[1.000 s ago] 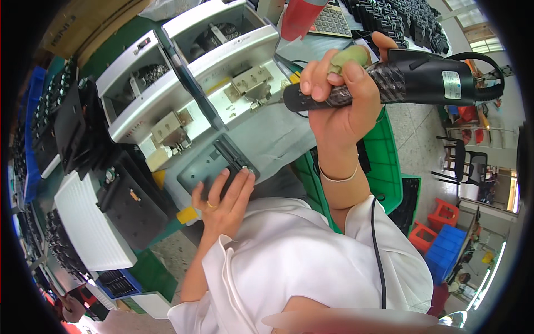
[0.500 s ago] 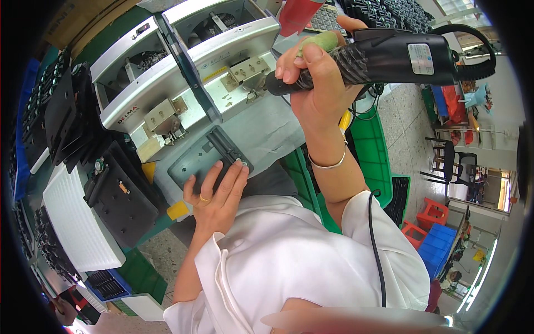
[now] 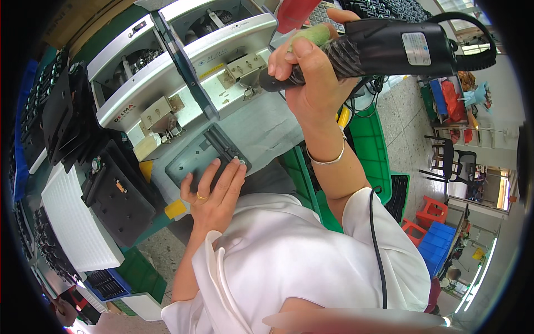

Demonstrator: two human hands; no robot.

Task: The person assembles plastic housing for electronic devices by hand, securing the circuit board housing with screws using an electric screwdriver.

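Note:
My right hand is wrapped round a black electric screwdriver, raised over the bench at the right of the screw feeders. Green padding shows on a finger of that hand. The driver's narrow front end points left, and its bit cannot be made out. My left hand lies with fingers spread on the near edge of a dark rectangular panel, which has a raised bar across its right part. Just beyond the panel stand two silver screw feeders with loose screws in their hoppers.
Stacked black panels and a white foam tray stand on the left. Green crates are right of my lap, near a coiled black cable. Farther right are red stools and a blue crate.
My right hand and the electric screwdriver have shifted slightly left, the driver's rear end rising a little. My left hand stays on the panel. The whole view has moved slightly.

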